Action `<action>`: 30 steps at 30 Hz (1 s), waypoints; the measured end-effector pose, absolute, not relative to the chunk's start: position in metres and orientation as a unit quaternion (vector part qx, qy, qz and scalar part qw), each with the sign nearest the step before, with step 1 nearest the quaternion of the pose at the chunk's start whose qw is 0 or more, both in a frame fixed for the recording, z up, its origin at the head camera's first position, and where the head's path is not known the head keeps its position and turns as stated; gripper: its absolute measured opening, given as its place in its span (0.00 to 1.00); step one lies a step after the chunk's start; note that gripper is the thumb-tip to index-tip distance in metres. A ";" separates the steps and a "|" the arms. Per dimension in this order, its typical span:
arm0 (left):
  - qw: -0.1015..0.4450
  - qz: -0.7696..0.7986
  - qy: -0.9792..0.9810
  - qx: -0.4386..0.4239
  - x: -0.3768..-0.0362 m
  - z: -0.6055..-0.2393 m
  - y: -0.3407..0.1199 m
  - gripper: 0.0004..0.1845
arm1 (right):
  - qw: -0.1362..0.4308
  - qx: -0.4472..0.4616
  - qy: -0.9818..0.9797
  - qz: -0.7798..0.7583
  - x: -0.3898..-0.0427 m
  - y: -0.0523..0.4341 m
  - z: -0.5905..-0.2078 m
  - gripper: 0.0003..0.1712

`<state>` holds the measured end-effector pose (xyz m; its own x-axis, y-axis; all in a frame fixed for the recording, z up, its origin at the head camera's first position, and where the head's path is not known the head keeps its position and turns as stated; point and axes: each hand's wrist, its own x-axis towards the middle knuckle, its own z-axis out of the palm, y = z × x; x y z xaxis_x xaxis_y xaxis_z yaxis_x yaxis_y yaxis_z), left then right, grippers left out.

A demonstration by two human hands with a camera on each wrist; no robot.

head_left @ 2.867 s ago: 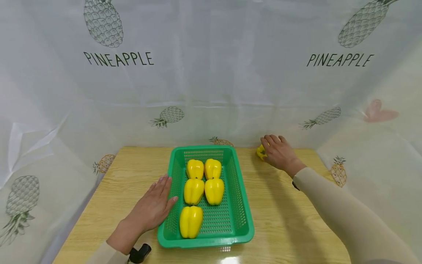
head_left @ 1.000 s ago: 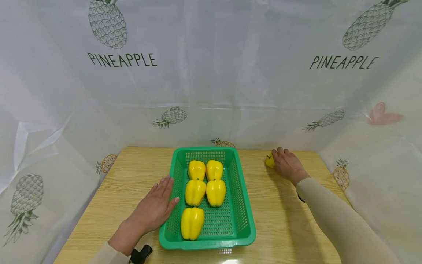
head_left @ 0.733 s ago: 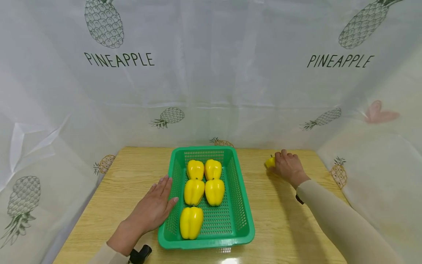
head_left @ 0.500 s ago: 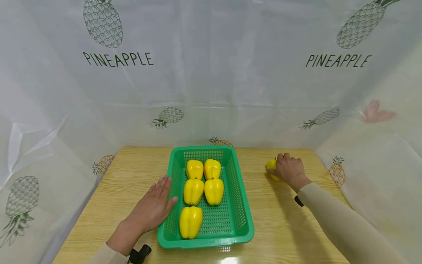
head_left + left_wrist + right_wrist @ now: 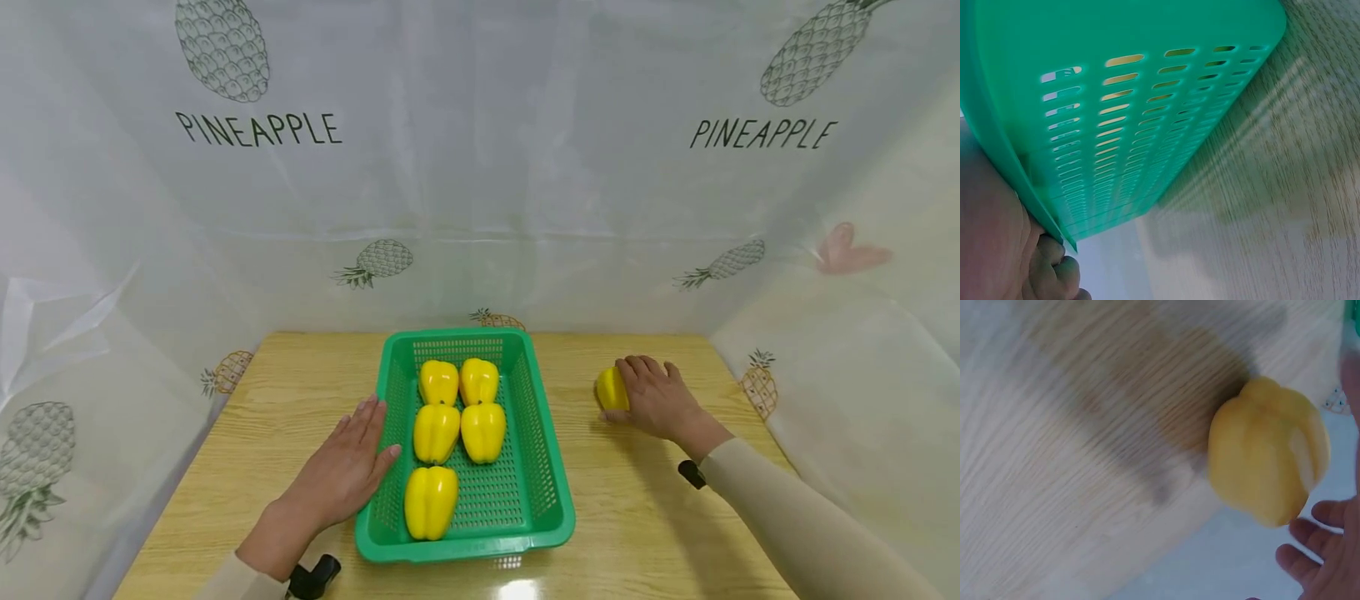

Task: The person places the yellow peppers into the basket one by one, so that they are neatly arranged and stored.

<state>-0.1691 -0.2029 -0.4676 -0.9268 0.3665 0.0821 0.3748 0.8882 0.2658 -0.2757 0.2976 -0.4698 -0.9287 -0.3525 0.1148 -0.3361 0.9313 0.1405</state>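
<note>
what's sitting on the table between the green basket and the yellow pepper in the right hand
Nothing: the head view shows only bare wooden table between the green basket and the yellow pepper that the right hand holds.

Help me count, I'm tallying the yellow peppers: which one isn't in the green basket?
The yellow pepper under the right hand, on the wooden table right of the green basket. The other five lie inside the basket.
</note>
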 end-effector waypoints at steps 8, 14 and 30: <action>0.030 -0.136 -0.971 -0.193 -0.169 -0.469 -0.204 0.39 | 0.072 0.208 -0.970 -0.100 -0.278 0.307 -0.476 0.70; 0.027 -0.141 -0.971 -0.192 -0.169 -0.468 -0.203 0.39 | 0.065 0.213 -0.969 -0.105 -0.283 0.315 -0.484 0.66; 0.030 -0.136 -0.971 -0.195 -0.169 -0.468 -0.203 0.39 | 0.086 0.216 -0.967 -0.102 -0.285 0.314 -0.493 0.59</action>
